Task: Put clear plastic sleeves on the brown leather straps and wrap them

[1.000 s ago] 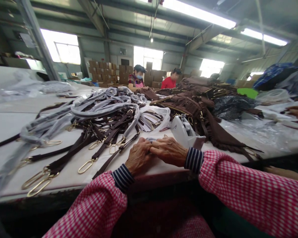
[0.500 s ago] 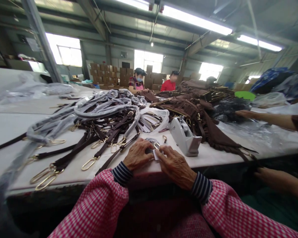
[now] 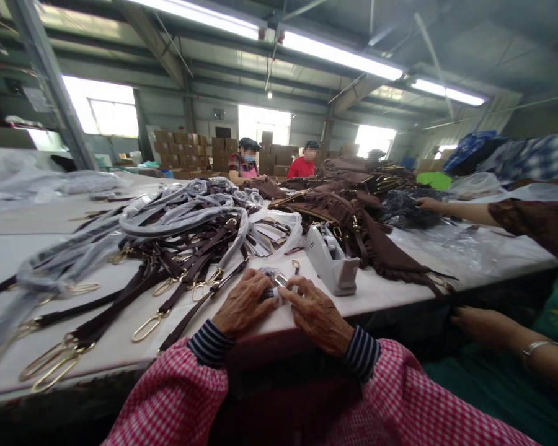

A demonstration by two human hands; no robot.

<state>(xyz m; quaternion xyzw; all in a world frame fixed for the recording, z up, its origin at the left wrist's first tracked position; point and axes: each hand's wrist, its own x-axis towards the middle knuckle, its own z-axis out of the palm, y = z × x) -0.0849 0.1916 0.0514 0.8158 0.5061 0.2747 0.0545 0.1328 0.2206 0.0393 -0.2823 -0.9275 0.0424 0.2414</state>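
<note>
Bearing dark straps (image 3: 121,305), the worktop (image 3: 9,254) also holds a tape dispenser (image 3: 346,279), probably placed for easy reach. The left hand (image 3: 244,301) curls on a plastic-wrapped bundle (image 3: 270,271), seemingly steadying it; the right hand (image 3: 317,313), half-open, touches a metal loop (image 3: 280,280), grip unclear.

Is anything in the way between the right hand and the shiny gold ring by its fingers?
Nothing visible: the right hand has its fingers right at the gold ring. The white dispenser stands off to the right.
</note>
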